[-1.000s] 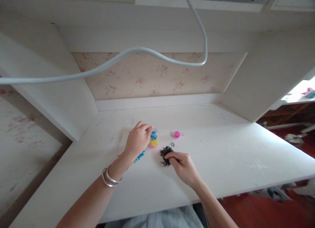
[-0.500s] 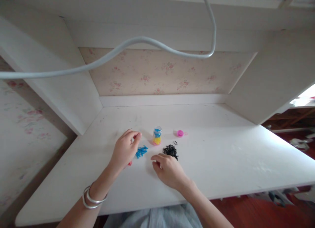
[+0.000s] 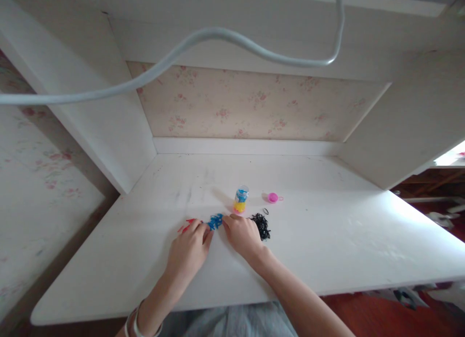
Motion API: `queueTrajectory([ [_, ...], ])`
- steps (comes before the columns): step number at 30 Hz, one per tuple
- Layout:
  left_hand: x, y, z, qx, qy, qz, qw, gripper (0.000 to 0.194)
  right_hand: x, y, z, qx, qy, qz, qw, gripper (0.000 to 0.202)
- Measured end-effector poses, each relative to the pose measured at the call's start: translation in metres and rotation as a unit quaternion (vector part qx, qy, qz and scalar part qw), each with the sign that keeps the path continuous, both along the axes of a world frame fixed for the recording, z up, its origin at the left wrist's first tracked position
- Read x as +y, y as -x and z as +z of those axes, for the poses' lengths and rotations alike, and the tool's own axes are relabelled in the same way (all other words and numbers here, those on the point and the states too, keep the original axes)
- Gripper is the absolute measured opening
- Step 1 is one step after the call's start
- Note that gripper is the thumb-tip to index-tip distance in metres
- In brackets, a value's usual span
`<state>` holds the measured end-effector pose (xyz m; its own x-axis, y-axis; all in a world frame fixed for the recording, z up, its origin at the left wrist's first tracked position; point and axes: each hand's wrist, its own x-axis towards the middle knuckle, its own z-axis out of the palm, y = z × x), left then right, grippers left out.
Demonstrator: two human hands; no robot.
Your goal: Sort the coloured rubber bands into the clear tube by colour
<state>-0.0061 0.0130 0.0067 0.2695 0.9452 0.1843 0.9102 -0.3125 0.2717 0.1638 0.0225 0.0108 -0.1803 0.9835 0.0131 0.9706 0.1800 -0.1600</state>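
A small pile of blue rubber bands (image 3: 216, 221) lies on the white table between my hands. My left hand (image 3: 191, 244) is closed at the pile's left side, its thumb and fingertips pinched on blue bands. From the right, my right hand (image 3: 244, 233) touches the pile with curled, closed fingers; anything between them is hidden. Red bands (image 3: 186, 226) show partly behind my left hand. Beside my right hand is a heap of black rubber bands (image 3: 262, 227). Just behind stands an uncapped clear jar (image 3: 240, 200) with blue, yellow and pink layers.
A round pink lid (image 3: 272, 198) with a loop lies right of the jar, and a single black band (image 3: 266, 211) rests near the black heap. White panels enclose the table (image 3: 327, 240) at the back and sides. A white cable (image 3: 218, 34) crosses overhead.
My left hand has come down from beside the jar to the blue bands, uncovering more of the red ones. My right hand has moved up to the same pile. The view has shifted slightly.
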Motion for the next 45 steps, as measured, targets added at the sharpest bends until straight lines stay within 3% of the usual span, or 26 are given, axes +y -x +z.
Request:
queueTrajectory([
  [12, -0.005, -0.007, 0.000, 0.118, -0.032, -0.009, 0.992, 0.026, -0.011, -0.010, 0.010, 0.041, -0.035, -0.006, 0.999, 0.026],
  [19, -0.007, -0.010, 0.004, 0.136, -0.056, 0.012, 0.989, 0.027, -0.018, -0.036, 0.035, 0.121, -0.050, -0.034, 0.991, 0.028],
  [24, -0.009, -0.011, 0.004, 0.136, -0.065, 0.034, 0.988, 0.026, -0.017, -0.056, 0.059, 0.189, -0.136, -0.033, 0.972, 0.026],
  [28, -0.016, -0.010, 0.001, 0.123, -0.078, 0.042, 0.988, 0.029, -0.005, -0.065, 0.081, 0.138, -0.187, -0.039, 0.972, 0.025],
  [32, -0.021, -0.005, -0.005, 0.109, -0.082, 0.047, 0.989, 0.029, 0.010, -0.066, 0.096, 0.023, -0.172, -0.036, 0.984, 0.027],
  [38, -0.021, 0.000, -0.010, 0.109, -0.083, 0.050, 0.989, 0.030, 0.020, -0.060, 0.103, -0.108, -0.118, -0.017, 0.987, 0.028],
  [45, -0.019, 0.001, -0.008, 0.098, -0.090, 0.048, 0.990, 0.029, 0.023, -0.056, 0.105, -0.107, -0.119, 0.005, 0.987, 0.028],
])
